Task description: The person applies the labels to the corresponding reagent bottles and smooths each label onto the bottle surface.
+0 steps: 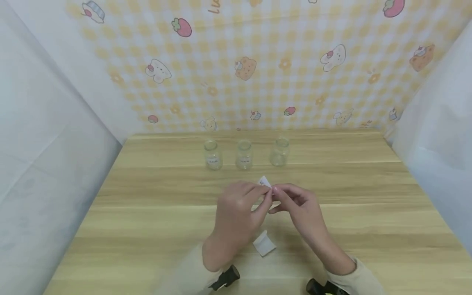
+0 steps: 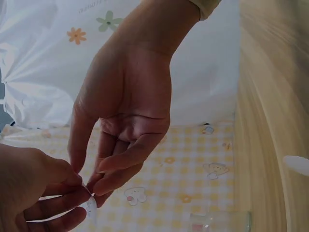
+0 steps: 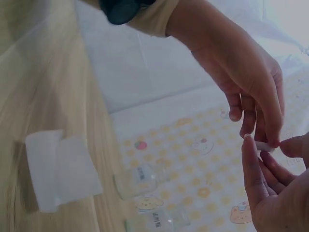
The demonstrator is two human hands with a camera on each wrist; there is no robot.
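Observation:
A small white label [image 1: 263, 181] with dark writing is between my two hands, above the table. My left hand [image 1: 237, 207] pinches it between thumb and forefinger. From the other side my right hand [image 1: 300, 207] pinches its edge, so the fingertips of both hands meet. In the left wrist view the label [image 2: 90, 212] looks bent, partly hidden by fingers; in the right wrist view only a thin strip of the label [image 3: 263, 146] shows. Below the hands a creased piece of white paper [image 1: 264, 244] lies on the wooden table [image 1: 155, 229].
Three clear glass jars stand in a row beyond the hands. The left jar [image 1: 213, 155] and the middle jar [image 1: 244, 155] carry printed labels; the right jar [image 1: 280, 152] shows none. A yellow checked cloth [image 1: 221, 98] hangs behind, with white sheets [image 1: 48, 135] at the sides.

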